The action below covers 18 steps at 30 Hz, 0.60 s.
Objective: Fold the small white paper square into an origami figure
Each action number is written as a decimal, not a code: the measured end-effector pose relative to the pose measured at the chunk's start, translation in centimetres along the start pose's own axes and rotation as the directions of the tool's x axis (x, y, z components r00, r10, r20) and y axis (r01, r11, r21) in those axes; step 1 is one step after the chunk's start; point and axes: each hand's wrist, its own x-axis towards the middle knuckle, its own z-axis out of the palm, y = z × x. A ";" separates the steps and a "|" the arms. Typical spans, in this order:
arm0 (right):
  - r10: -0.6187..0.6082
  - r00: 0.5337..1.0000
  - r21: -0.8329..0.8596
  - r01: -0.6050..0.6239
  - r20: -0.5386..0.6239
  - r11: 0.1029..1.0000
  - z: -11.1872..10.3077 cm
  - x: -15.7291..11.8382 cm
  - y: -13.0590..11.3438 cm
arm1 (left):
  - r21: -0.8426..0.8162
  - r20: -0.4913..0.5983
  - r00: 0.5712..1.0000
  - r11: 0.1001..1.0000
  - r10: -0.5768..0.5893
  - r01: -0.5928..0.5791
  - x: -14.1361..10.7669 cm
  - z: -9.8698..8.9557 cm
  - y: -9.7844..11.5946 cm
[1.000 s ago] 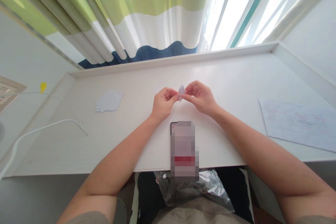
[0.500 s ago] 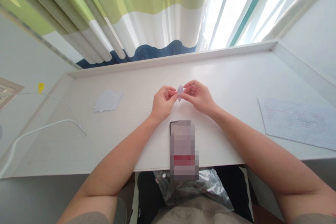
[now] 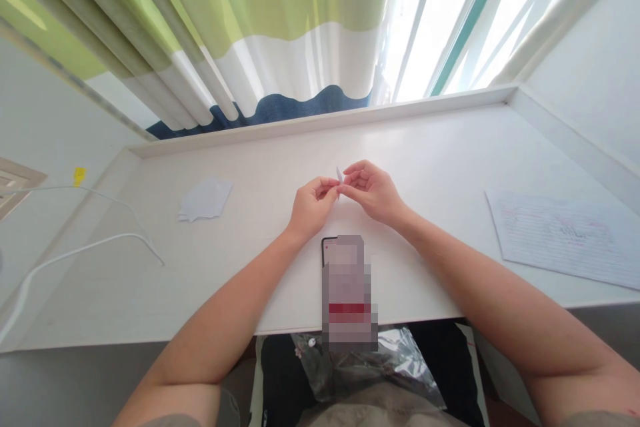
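Observation:
A small folded white paper (image 3: 339,175) is held upright between my two hands, above the white desk (image 3: 260,167). My left hand (image 3: 315,203) pinches its left side between thumb and fingers. On the other side, my right hand (image 3: 373,190) pinches it with thumb and index finger, the other fingers curled. The fingertips cover the middle of the paper, so only its thin top and bottom points show. Below the hands lies a phone (image 3: 346,287), its screen blurred out.
Loose white paper pieces (image 3: 206,200) lie on the left of the desk, near a white cable (image 3: 100,241). Lined written sheets (image 3: 565,233) rest at the right. Clear plastic (image 3: 405,360) is on my lap. A curtain (image 3: 280,7) hangs behind the desk.
The folded paper now shows narrower, turned nearly edge-on, and the fingertips of both hands are closer together. The whole view has shifted slightly.

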 end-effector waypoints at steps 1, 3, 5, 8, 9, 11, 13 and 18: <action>-0.002 1.000 -0.014 0.002 -0.009 1.000 -0.1 0.0 0.0 | -0.020 0.022 1.000 1.000 -0.018 0.019 -0.1 0.0 0.1; -0.020 1.000 -0.054 0.019 -0.009 0.998 -0.1 0.0 -0.1 | -0.074 0.057 0.997 0.996 -0.047 0.051 -0.1 0.0 0.2; -0.053 0.998 -0.113 0.055 0.017 0.992 -0.2 -0.1 -0.4 | -0.130 0.068 0.996 0.989 -0.064 0.072 0.1 0.0 0.1; -0.118 0.993 -0.194 0.115 -0.003 0.974 -0.2 -0.2 -0.7 | -0.189 0.057 0.994 0.977 -0.091 0.100 0.3 -0.1 -0.1; -0.137 0.990 -0.212 0.126 -0.036 0.969 -0.3 -0.2 -0.8 | -0.199 0.057 0.993 0.973 -0.104 0.113 0.4 -0.1 -0.1; -0.154 0.983 -0.233 0.127 -0.099 0.964 -0.4 -0.1 -0.8 | -0.210 0.061 0.990 0.969 -0.124 0.134 0.3 0.0 0.0; -0.152 0.981 -0.240 0.121 -0.119 0.963 -0.5 0.0 -0.7 | -0.214 0.069 0.989 0.966 -0.134 0.145 0.2 0.0 0.3; -0.257 0.962 -0.338 0.213 -0.089 0.917 -0.3 -0.2 -0.9 | -0.195 0.089 0.982 0.964 -0.168 0.183 0.0 0.0 0.8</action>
